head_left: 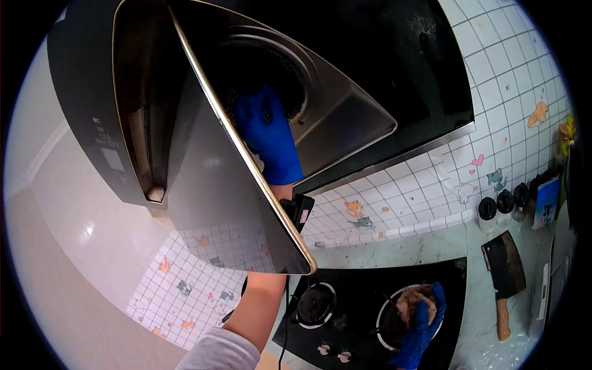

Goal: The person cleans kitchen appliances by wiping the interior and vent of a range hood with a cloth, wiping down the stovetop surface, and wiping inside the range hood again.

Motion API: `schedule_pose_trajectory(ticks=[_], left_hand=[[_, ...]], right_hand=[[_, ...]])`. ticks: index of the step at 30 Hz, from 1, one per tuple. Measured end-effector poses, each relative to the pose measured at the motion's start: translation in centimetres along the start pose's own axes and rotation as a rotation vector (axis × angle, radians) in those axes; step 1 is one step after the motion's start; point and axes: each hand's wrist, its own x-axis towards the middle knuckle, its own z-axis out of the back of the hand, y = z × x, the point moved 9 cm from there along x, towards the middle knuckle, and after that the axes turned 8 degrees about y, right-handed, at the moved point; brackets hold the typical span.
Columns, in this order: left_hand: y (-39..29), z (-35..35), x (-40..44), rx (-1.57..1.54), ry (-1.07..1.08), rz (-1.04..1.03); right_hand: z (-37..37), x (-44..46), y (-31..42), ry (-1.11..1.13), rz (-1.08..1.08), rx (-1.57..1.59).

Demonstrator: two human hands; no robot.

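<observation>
Left hand [264, 126]: in a blue rubber glove, raised into the range hood [425, 55], at the dark round intake opening [250, 68]. Fingers partly lost in shadow; cannot tell whether they grip anything. Forearm passes behind the tilted panel and shows again below it, with a light grey sleeve [219, 353]. At the wrist, a black device [301, 213]; a thin black cable [285, 327] hangs below.

Right hand [427, 317]: in a matching blue glove, fingers closed around a brown cloth [409, 303]. Cloth located over the right burner [383, 333], at the lower right of the view; contact with the burner cannot be told.

Hood panel [213, 179]: dark, glossy, gold-edged, standing open at a slant in front of the left forearm; wall pattern reflected in its lower part. One small pale object [155, 194] at the lower end of the hood's gold-rimmed recess.

Gas hob [370, 277]: black, two burners, set in a pale marbled countertop [398, 251]. Left burner [316, 304] uncovered; two control knobs [335, 353] at the near edge.

Cleaver [507, 271]: dark blade, wooden handle, lying on the countertop right of the hob. Beyond it, black-lidded jars [488, 214] in a row and a blue packet [546, 202]. Wall behind: white tiles [425, 191] with cartoon cats and hearts.
</observation>
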Motion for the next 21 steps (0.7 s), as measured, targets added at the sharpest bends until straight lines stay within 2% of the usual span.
schedule_pose_trajectory(ticks=[2, 4, 8, 10, 11, 13, 16, 21], left_hand=[[-0.3, 0.0, 0.1, 0.021, -0.012, -0.020], [0.1, -0.2, 0.2, 0.043, 0.013, 0.029], [-0.2, -0.2, 0.3, 0.038, -0.003, -0.032], [0.1, -0.3, 0.2, 0.115, 0.025, 0.054], [0.1, -0.4, 0.2, 0.114, 0.027, 0.055], [-0.7, -0.1, 0.1, 0.071, -0.062, -0.102], [-0.2, -0.3, 0.2, -0.030, -0.009, -0.068], [-1.2, -0.2, 0.6, 0.048, 0.017, -0.100]], right_hand=[[-0.7, 0.0, 1.1, 0.020, 0.007, -0.017], [-0.8, -0.3, 3.0, -0.155, -0.061, -0.008], [-0.5, -0.4, 2.2, -0.072, -0.056, -0.010], [-0.5, -0.5, 2.3, -0.018, 0.001, -0.079], [-0.3, -0.6, 2.3, -0.019, -0.002, -0.080], [-0.1, -0.7, 1.8, -0.039, -0.105, -0.095], [-0.7, -0.8, 4.4, -0.109, -0.038, 0.014], [-0.1, -0.4, 4.3, -0.065, -0.030, 0.006]])
